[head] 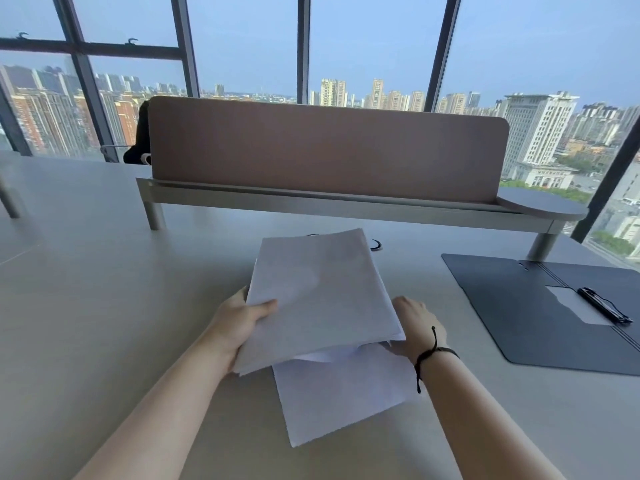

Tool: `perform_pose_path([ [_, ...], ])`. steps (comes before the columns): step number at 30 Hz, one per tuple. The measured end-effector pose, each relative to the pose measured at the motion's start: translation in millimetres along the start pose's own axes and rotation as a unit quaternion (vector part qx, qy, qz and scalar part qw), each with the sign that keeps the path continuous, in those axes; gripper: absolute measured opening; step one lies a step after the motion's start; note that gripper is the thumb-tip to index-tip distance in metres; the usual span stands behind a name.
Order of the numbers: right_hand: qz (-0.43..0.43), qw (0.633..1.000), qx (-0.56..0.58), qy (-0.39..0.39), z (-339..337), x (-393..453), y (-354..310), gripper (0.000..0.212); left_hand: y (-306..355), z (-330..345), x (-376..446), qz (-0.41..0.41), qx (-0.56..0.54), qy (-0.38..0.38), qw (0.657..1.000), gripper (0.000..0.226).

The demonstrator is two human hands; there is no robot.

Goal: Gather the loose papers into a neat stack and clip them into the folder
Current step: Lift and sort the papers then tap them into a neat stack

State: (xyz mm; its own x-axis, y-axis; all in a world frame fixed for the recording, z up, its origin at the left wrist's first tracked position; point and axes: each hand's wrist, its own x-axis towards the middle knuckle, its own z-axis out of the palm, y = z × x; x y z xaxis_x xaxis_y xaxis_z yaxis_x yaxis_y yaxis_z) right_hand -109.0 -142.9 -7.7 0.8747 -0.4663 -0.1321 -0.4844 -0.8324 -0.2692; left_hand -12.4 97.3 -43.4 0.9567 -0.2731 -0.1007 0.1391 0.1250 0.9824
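Grey table [104,289] before tall windows [242,46], city beyond. Papers [322,299]: white stack, held tilted above the table at centre. One loose sheet [346,400] lies flat beneath the papers, nearer the person. Left hand [239,323]: grips the papers' left edge, thumb on top, fingers under. Right hand [415,327]: at the papers' right edge, fingers hidden behind them, grip cannot be told; black cord [433,355] on wrist. Folder [519,306]: dark, open flat, right of the papers, black clip [604,304] on it. Brown divider [325,147] on a metal rail, behind the papers.
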Motion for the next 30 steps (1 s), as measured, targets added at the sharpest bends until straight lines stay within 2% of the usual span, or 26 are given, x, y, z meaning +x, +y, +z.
perform_pose_path([
  [4,0.013,0.999,0.025,-0.025,-2.6,12.0,4.8,0.036,4.4,-2.2,-5.4,-0.038,0.005,-0.003,0.999,0.013],
  [7,0.011,0.998,0.047,-0.032,0.1,9.7,6.4,0.041,10.1,-10.7,-6.6,-0.088,-0.033,-0.022,0.995,0.020],
  [10,-0.019,0.990,0.141,-0.012,6.4,8.5,7.7,0.050,13.0,-14.7,-8.2,-0.068,0.029,-0.024,0.997,0.017],
  [12,-0.015,0.968,0.251,-0.019,7.2,4.7,9.7,0.047,14.6,-13.3,-11.2,-0.065,0.065,-0.041,0.995,0.016],
  [13,-0.001,0.939,0.342,-0.035,6.6,1.1,10.4,0.041,15.6,-12.7,-13.3,-0.070,0.071,-0.050,0.994,0.017],
  [15,0.043,0.834,0.541,-0.096,4.8,-5.9,9.9,0.029,17.3,-13.4,-15.6,-0.077,0.073,-0.059,0.993,0.019],
  [17,0.090,0.729,0.661,-0.157,4.4,-9.1,9.3,0.044,21.2,-11.9,-20.1,-0.080,0.073,-0.073,0.991,0.020],
  [18,0.098,0.696,0.688,-0.183,5.6,-8.6,9.4,0.056,22.1,-10.8,-21.9,-0.080,0.074,-0.084,0.991,0.019],
  [19,0.096,0.682,0.695,-0.204,6.8,-7.0,10.3,0.063,22.8,-9.5,-23.5,-0.077,0.078,-0.092,0.990,0.018],
  [20,0.089,0.681,0.695,-0.212,7.1,-6.9,10.0,0.061,22.9,-8.1,-24.7,-0.073,0.085,-0.099,0.989,0.016],
  [21,0.080,0.695,0.683,-0.209,8.0,-7.3,10.0,0.052,22.8,-6.3,-26.1,-0.067,0.094,-0.103,0.988,0.016],
  [24,0.052,0.758,0.631,-0.158,12.4,-10.5,6.6,0.022,15.5,-2.1,-23.4,-0.009,0.176,-0.069,0.982,0.015],
  [26,0.010,0.781,0.607,-0.149,16.5,-14.1,3.8,0.029,6.8,-2.2,-18.0,0.036,0.282,-0.019,0.959,0.013],
  [28,-0.032,0.783,0.606,-0.137,19.0,-18.3,2.6,0.036,2.4,-2.6,-16.7,0.057,0.320,0.029,0.945,0.030],
  [30,-0.058,0.755,0.641,-0.128,15.5,-23.9,3.9,0.036,-1.5,-2.5,-14.9,0.085,0.285,0.055,0.953,0.046],
])
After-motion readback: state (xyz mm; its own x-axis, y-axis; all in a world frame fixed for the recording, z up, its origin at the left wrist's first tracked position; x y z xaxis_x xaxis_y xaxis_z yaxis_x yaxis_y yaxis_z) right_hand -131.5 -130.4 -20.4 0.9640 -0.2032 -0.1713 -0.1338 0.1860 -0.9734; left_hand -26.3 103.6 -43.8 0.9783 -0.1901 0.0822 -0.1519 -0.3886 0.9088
